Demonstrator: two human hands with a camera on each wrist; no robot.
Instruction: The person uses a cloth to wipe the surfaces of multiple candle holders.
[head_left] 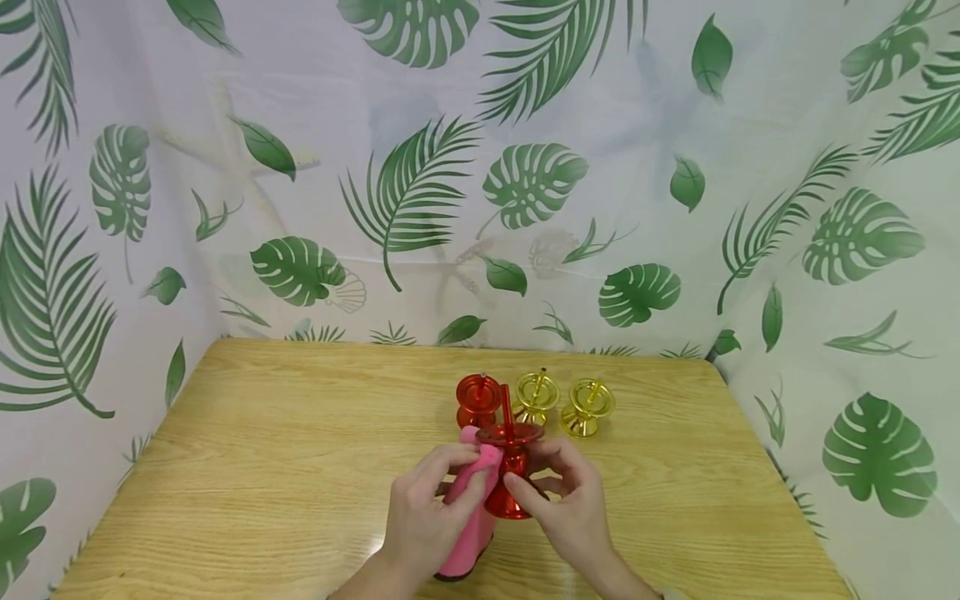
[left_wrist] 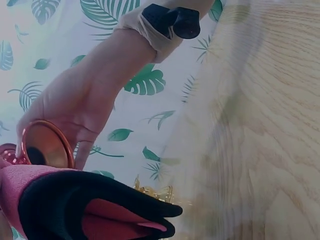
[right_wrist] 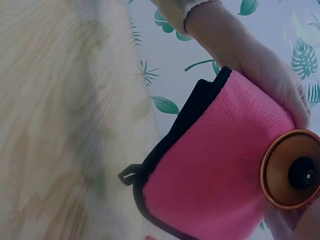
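My right hand holds a shiny red candle holder upright over the table, thumb and fingers round its stem. A dish and a tall red spike top it, and its hollow base faces the right wrist camera. Pinched in my left hand is a folded pink cloth with a dark edge, held against the left side of the holder. In the left wrist view the dark trim of the cloth hangs near the camera, and the red holder's base shows behind it.
Behind the hands another red candle holder stands on the wooden table. Beside it are two gold ones, the nearer in the middle and the other at right. A leaf-patterned sheet rises at the table's back and sides.
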